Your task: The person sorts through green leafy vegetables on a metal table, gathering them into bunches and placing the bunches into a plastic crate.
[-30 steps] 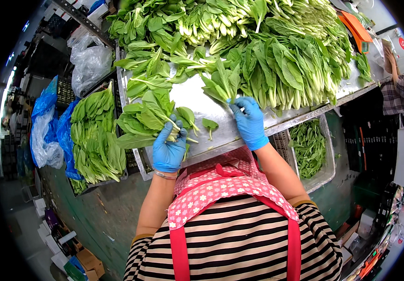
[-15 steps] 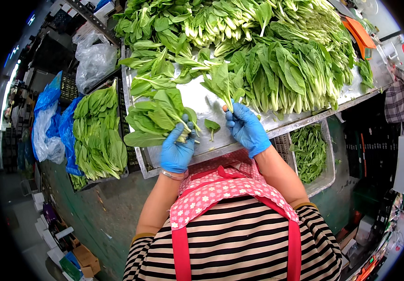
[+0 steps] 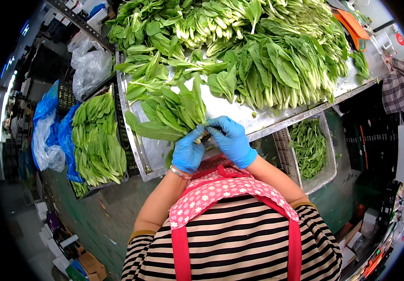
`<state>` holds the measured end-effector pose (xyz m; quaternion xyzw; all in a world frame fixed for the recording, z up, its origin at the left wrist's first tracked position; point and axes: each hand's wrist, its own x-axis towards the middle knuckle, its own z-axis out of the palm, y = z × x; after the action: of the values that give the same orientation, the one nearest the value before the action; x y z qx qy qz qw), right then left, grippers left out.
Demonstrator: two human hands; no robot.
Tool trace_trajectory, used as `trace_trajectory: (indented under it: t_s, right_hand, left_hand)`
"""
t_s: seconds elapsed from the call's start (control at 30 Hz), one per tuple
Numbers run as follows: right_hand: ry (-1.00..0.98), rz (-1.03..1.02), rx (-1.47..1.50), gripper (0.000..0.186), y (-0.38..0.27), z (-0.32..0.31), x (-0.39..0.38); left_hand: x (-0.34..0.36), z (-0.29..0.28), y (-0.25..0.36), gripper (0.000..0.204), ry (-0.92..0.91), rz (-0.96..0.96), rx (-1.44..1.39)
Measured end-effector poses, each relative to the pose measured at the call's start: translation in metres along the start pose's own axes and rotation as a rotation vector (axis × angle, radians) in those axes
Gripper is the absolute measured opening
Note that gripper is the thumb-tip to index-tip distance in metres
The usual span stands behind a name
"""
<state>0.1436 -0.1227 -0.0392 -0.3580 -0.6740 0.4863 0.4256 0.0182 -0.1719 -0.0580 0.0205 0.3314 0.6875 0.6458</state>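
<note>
My left hand (image 3: 188, 152), in a blue glove, is closed around the stems of a bunch of leafy greens (image 3: 171, 114) near the front of the metal tray (image 3: 262, 122). My right hand (image 3: 232, 143), also gloved, meets it there, fingertips pinched on the stem ends, which are partly hidden by both hands. The bunch's leaves fan out upward and to the left. Behind it, a large pile of similar greens (image 3: 288, 65) with pale stalks covers much of the tray, and a few smaller leaves lie beside it.
At left stand a crate of stacked greens (image 3: 96, 138) and blue and clear plastic bags (image 3: 50, 150). Below the tray's right side is a white crate of loose leaves (image 3: 307, 150). A person in a checked sleeve (image 3: 400, 86) is at far right, near an orange object (image 3: 351, 28).
My right hand has moved left and down, bringing the greens it held to the left hand's bunch, and the hands now touch. The co-worker's checked sleeve has shifted.
</note>
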Motion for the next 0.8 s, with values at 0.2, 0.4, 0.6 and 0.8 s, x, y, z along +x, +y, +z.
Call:
trace_trajectory:
  t_s: [0.2,0.4,0.6,0.8]
  right_hand:
    - [-0.033,-0.489,-0.32,0.019,-0.009,-0.003,0.004]
    - [0.033,-0.067,-0.482,0.026,0.018,-0.024,0.012]
    - [0.159,0.282,-0.482,0.022,0.058,-0.046,0.051]
    - [0.221,0.67,0.782,0.013,0.034,-0.042,0.044]
  left_hand:
    - [0.003,-0.009,0.016,0.028,-0.007,-0.111,-0.224]
    - [0.0,-0.011,0.064,0.025,0.128,0.214,-0.125]
    - [-0.008,-0.003,0.05,0.029,0.083,0.199,-0.049]
    - [-0.005,-0.004,0.032,0.03,0.098,0.105,-0.053]
